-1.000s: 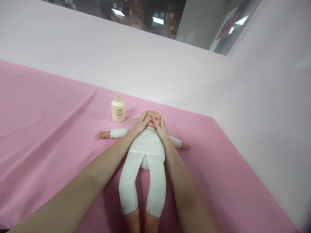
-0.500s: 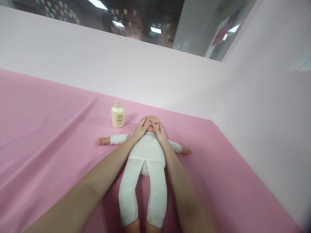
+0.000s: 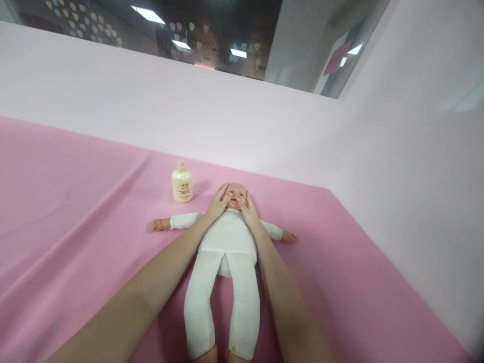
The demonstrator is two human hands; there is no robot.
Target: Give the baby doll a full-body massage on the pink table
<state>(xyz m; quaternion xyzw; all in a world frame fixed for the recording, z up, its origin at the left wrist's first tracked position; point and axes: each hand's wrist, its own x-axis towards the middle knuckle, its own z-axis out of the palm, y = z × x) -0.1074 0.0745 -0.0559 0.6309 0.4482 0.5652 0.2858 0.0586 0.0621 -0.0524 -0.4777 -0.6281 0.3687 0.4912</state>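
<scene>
A baby doll (image 3: 228,242) in a white suit lies on its back on the pink cloth, arms spread, feet toward me. My left hand (image 3: 217,203) lies along the left side of the doll's head (image 3: 236,194), fingers stretched over the cheek. Against the other cheek rests my right hand (image 3: 248,210), fingers also extended. Both hands cup the face and hold nothing else. A small cream lotion bottle (image 3: 182,183) stands upright just left of the doll's head.
The pink cloth (image 3: 75,201) covers the whole surface, with long creases on the left. A pale wall (image 3: 227,121) rises behind it and along the right side (image 3: 416,201). Above the wall, dark glass shows ceiling lights and heart shapes.
My fingers have shifted slightly on the doll's cheeks. The camera has tilted up a little, so the doll and bottle sit lower in view.
</scene>
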